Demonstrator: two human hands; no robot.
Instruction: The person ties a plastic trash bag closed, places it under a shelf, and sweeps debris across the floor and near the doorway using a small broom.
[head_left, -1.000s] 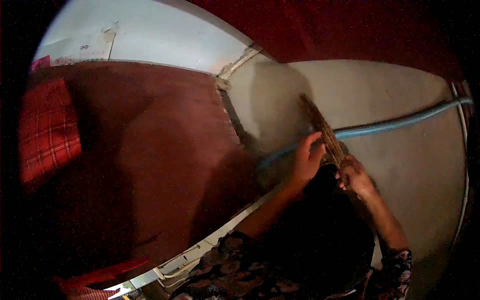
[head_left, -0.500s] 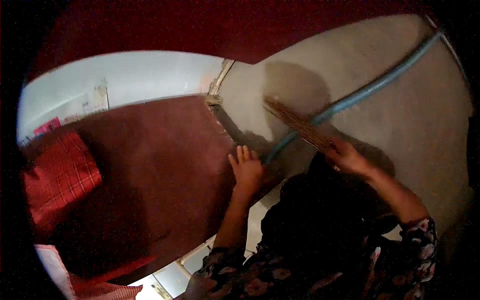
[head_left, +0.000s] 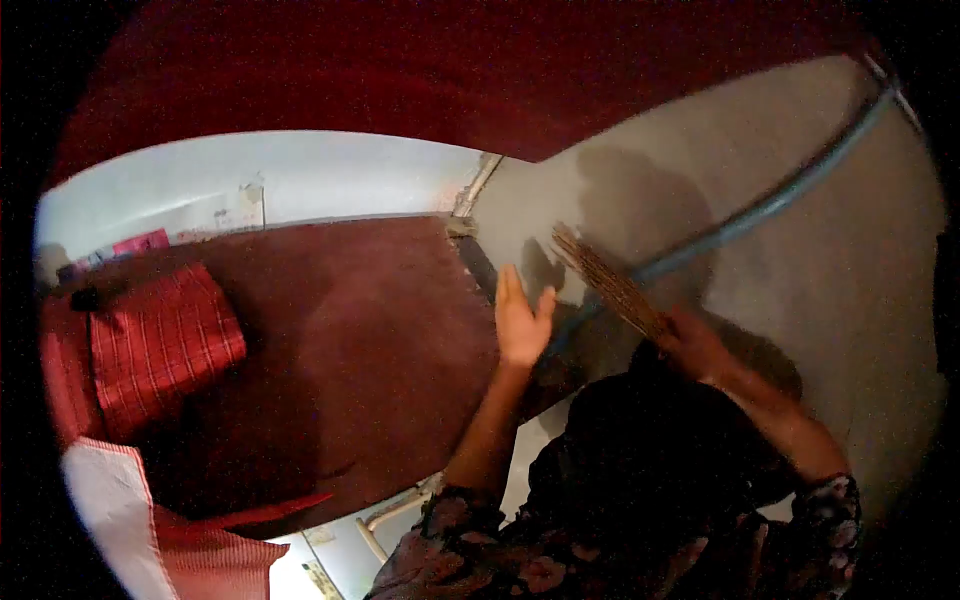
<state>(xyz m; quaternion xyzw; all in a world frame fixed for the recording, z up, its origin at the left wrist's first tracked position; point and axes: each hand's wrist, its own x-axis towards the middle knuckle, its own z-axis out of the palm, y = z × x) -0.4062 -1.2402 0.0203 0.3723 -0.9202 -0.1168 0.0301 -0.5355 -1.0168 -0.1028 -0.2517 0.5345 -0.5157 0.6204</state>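
Observation:
My right hand (head_left: pixel 693 345) is closed around the lower end of a stick broom (head_left: pixel 610 283), a short bundle of thin brown sticks. The sticks point up and to the left over the grey-brown floor (head_left: pixel 830 240). To its left, my left hand (head_left: pixel 522 328) is raised with the fingers out and the thumb apart, holding nothing. It is near the corner of a dark red surface (head_left: pixel 380 320), and I cannot tell whether it touches it. A blue hose-like strip (head_left: pixel 760 208) runs behind the broom.
A folded red striped cloth (head_left: pixel 165 345) lies on the dark red surface at left. White and red striped fabric (head_left: pixel 110 490) hangs below it. A pale wall panel (head_left: pixel 340 175) runs behind. Another dark red surface (head_left: pixel 400 70) spans the top of the view.
My left hand has lifted and turned upward, moving slightly right. The broom stays in my right hand, a little lower and further right in view. The whole view has shifted somewhat.

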